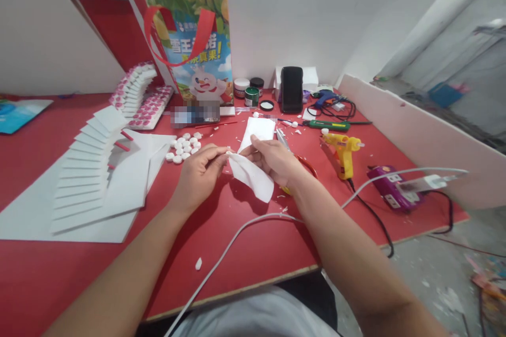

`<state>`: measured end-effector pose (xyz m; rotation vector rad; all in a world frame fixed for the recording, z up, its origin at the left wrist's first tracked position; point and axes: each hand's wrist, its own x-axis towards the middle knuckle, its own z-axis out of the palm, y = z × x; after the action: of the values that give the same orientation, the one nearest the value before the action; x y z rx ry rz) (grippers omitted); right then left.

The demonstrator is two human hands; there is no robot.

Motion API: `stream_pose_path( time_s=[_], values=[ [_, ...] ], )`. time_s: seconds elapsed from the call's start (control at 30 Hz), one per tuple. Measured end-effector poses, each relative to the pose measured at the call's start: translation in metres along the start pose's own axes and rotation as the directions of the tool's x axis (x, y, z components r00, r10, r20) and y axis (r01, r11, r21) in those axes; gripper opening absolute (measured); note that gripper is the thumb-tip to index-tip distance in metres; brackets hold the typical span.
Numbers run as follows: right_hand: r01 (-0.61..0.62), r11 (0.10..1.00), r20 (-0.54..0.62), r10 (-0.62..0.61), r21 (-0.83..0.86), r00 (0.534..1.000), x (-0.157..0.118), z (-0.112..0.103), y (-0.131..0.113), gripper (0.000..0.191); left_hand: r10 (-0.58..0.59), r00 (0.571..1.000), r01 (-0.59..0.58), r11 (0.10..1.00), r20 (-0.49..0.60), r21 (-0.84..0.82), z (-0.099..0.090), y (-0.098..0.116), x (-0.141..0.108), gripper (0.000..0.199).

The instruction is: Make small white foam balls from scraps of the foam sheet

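White and limp, a small sheet (pixel 253 178) hangs between our hands above the red table (pixel 253 258): our left hand (pixel 201 168) pinches its upper tip from nine o'clock, while our right hand (pixel 277 160) sits at two o'clock, fingers curled by its edge, and we cannot tell whether they grip it. Around the sheet we see a white pad (pixel 260 128) at twelve o'clock, white round pieces (pixel 186 149) at ten and a yellow glue gun (pixel 345 155) between two and three.

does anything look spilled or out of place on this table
Yes, small white scraps litter the red table, and one lone piece lies near its front edge, away from the rest. A white cable also trails across the front, where it could snag.
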<state>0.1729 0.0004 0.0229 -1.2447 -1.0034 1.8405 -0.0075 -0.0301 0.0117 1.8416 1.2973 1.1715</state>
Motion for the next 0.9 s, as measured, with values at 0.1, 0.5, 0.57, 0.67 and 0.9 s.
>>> stream_pose_path(
  time_s=[0.1,0.5,0.57,0.67,0.9],
  values=[
    [-0.273,0.948,0.277,0.221,0.163,0.935,0.001,-0.002,-0.003,0.039,-0.025,1.0,0.025,0.998,0.001,-0.052,-0.002,0.0,0.002,0.02],
    [0.073,0.992,0.144,-0.057,-0.106,0.988,0.0,0.0,0.005,0.026,0.045,0.999,-0.045,0.999,0.018,0.014,-0.002,-0.001,0.001,0.019],
    [0.289,0.863,0.032,-0.304,-0.414,0.952,-0.001,0.006,0.009,0.022,-0.017,1.0,0.017,1.0,-0.008,-0.003,0.0,0.0,0.001,0.017],
    [0.421,0.438,0.083,-0.607,-0.795,0.79,-0.005,0.014,0.013,0.01,-0.101,0.994,0.099,0.993,-0.034,-0.062,0.002,-0.001,0.0,0.017],
    [0.338,0.837,-0.037,-0.39,-0.43,0.92,-0.005,0.008,0.004,0.03,-0.019,1.0,0.019,1.0,-0.002,-0.002,-0.005,-0.002,0.004,0.018]
  ],
)
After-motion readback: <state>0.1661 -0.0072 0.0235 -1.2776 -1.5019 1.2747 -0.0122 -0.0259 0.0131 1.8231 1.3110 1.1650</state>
